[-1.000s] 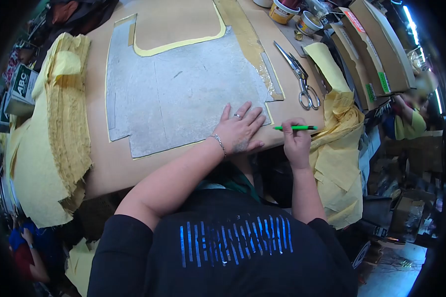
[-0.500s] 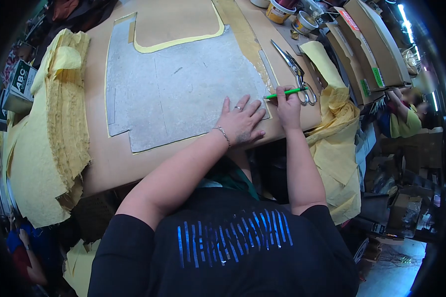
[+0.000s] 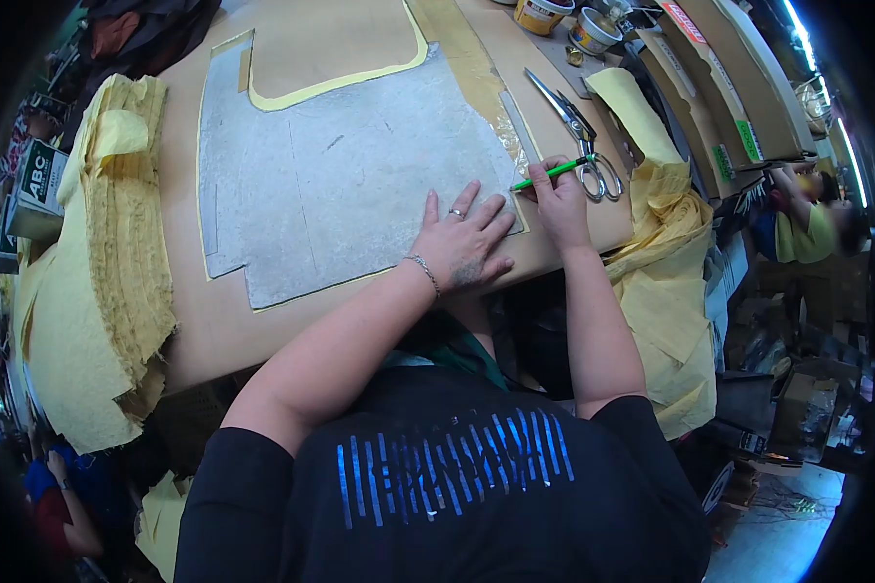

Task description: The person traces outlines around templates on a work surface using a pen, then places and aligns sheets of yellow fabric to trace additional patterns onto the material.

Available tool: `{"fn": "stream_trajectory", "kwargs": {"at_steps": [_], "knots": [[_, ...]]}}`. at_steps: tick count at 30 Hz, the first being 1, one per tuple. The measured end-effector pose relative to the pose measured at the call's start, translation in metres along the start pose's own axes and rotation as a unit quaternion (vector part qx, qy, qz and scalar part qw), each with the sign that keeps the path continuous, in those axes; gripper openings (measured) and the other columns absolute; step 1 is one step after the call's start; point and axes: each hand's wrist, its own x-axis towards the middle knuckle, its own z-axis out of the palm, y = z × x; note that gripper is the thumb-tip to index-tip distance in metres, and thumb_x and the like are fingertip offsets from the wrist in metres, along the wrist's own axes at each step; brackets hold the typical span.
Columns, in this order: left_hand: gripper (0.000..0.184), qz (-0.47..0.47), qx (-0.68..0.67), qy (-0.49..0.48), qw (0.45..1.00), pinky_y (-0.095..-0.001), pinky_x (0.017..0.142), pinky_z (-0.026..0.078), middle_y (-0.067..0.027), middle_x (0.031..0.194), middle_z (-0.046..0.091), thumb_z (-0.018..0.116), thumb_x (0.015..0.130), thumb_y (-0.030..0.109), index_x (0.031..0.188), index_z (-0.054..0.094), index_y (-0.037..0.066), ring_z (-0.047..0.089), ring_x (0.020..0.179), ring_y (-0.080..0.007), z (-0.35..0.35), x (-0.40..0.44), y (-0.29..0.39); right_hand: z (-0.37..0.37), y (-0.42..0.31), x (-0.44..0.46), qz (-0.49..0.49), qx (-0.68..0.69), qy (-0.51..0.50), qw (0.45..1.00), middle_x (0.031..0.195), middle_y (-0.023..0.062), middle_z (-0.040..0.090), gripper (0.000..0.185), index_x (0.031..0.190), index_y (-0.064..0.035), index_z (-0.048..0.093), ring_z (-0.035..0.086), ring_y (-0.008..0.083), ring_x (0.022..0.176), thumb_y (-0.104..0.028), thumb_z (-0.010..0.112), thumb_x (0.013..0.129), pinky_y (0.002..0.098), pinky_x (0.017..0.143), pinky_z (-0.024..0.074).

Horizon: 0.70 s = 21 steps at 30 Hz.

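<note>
My left hand (image 3: 465,239) lies flat with its fingers spread, pressing on a grey sheet template (image 3: 301,185). A yellow fabric piece (image 3: 345,85) lies beneath the template, showing as a narrow border along its edges and around the curved cut-out. In my right hand (image 3: 558,206) is a green pencil (image 3: 562,168), pinched between thumb and fingers. Its tip is at the template's right edge, close to my left fingertips. A pair of scissors (image 3: 576,126) with dark and silver handles lies just beyond my right hand.
Stacked yellow fabric (image 3: 117,243) hangs over the table's left side, and more crumpled yellow cloth (image 3: 661,282) drapes off the right. Cardboard boxes (image 3: 734,87) and small tubs (image 3: 593,31) stand at the back right. Other people are visible at both sides.
The view has shifted slightly. My right hand and the pencil have moved a little along the template's right edge, and the pencil is tilted more steeply. My left hand stays spread on the template.
</note>
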Motion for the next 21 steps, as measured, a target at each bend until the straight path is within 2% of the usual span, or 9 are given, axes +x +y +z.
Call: {"fn": "stream_trajectory", "kwargs": {"at_steps": [8, 11, 14, 15, 18, 20, 21], "knots": [[0.057, -0.007, 0.001, -0.021, 1.0, -0.0628, 0.092, 0.017, -0.003, 0.132, 0.027, 0.041, 0.079, 0.051, 0.126, 0.033, 0.02, 0.017, 0.126, -0.0275, -0.005, 0.0, 0.002, 0.0, 0.002, 0.003, 0.008, -0.006, -0.007, 1.0, 0.062, 0.0015, 0.051, 0.018, 0.076, -0.0029, 0.047, 0.049, 0.0067, 0.058, -0.018, 0.054, 0.083, 0.0217, 0.054, 0.0433], [0.057, -0.009, -0.003, -0.02, 1.0, -0.0627, 0.092, 0.017, -0.003, 0.133, 0.027, 0.041, 0.079, 0.051, 0.126, 0.033, 0.02, 0.017, 0.126, -0.0276, -0.004, -0.001, 0.002, -0.01, 0.004, 0.006, -0.036, -0.096, -0.009, 0.995, 0.063, 0.0011, 0.05, 0.016, 0.078, -0.0037, 0.047, 0.049, 0.0067, 0.058, -0.018, 0.053, 0.084, 0.0215, 0.054, 0.0438], [0.057, -0.006, -0.016, -0.008, 1.0, -0.0626, 0.092, 0.017, -0.0034, 0.133, 0.028, 0.04, 0.079, 0.051, 0.126, 0.034, 0.019, 0.017, 0.126, -0.0279, -0.002, 0.0, -0.001, -0.012, -0.01, 0.002, 0.0, 0.06, 0.053, 0.997, 0.067, 0.0006, 0.048, 0.014, 0.081, -0.0047, 0.046, 0.049, 0.0073, 0.058, -0.018, 0.051, 0.085, 0.0212, 0.055, 0.0447], [0.057, -0.004, -0.024, -0.005, 1.0, -0.0625, 0.092, 0.017, -0.0036, 0.132, 0.028, 0.04, 0.079, 0.051, 0.125, 0.034, 0.019, 0.017, 0.126, -0.028, -0.001, 0.0, -0.001, -0.014, -0.015, 0.0, 0.0, 0.065, 0.062, 0.996, 0.068, 0.0008, 0.048, 0.014, 0.083, -0.0048, 0.046, 0.049, 0.0078, 0.058, -0.018, 0.051, 0.085, 0.0214, 0.055, 0.0452], [0.056, -0.008, -0.07, -0.003, 0.998, -0.0628, 0.091, 0.018, -0.0053, 0.13, 0.032, 0.041, 0.079, 0.05, 0.123, 0.038, 0.016, 0.02, 0.125, -0.0289, -0.005, 0.001, -0.004, -0.024, -0.017, -0.008, 0.005, 0.067, 0.098, 0.993, 0.072, 0.0024, 0.048, 0.015, 0.089, -0.0058, 0.046, 0.052, 0.0103, 0.063, -0.02, 0.049, 0.086, 0.0242, 0.058, 0.0474], [0.05, -0.017, -0.189, 0.018, 0.982, -0.0558, 0.093, 0.022, -0.0103, 0.124, 0.039, 0.046, 0.08, 0.044, 0.117, 0.044, 0.01, 0.027, 0.121, -0.031, -0.011, 0.003, -0.013, -0.032, -0.007, -0.012, 0.035, 0.051, 0.142, 0.988, 0.075, 0.0045, 0.049, 0.018, 0.093, -0.0061, 0.045, 0.053, 0.0128, 0.067, -0.022, 0.048, 0.086, 0.027, 0.06, 0.0484], [0.046, 0.006, -0.268, 0.092, 0.959, -0.0507, 0.094, 0.025, -0.0118, 0.12, 0.042, 0.049, 0.079, 0.039, 0.113, 0.046, 0.008, 0.031, 0.118, -0.0316, -0.001, 0.005, -0.023, -0.036, -0.004, -0.016, 0.064, 0.045, 0.167, 0.983, 0.077, 0.0054, 0.05, 0.019, 0.095, -0.0058, 0.045, 0.053, 0.0138, 0.067, -0.023, 0.048, 0.087, 0.0273, 0.06, 0.0481]]}}
